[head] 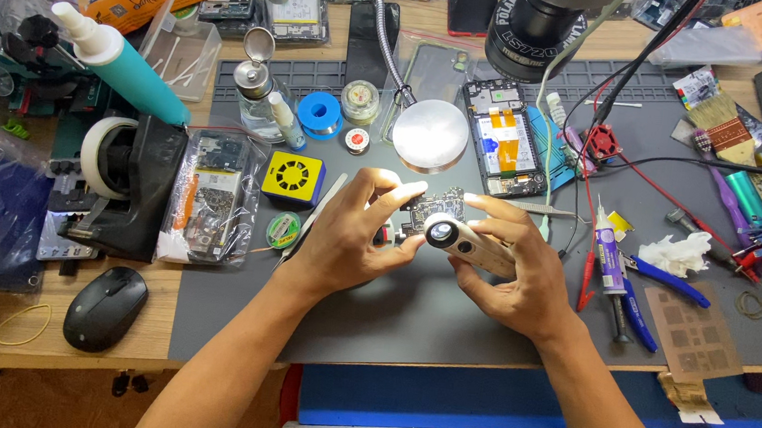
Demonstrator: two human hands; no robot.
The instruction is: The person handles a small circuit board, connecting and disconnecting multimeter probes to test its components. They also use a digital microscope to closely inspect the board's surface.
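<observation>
The scene is bright and evenly lit from above. Glare sits on the round metal disc (431, 134). Shadows are soft. The edges bend slightly, and the picture is sharp.

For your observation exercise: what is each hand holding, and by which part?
Left hand pinches a small circuit board by its left edge. Right hand grips a white pocket magnifier around its body, also touching the board's right edge.
</observation>
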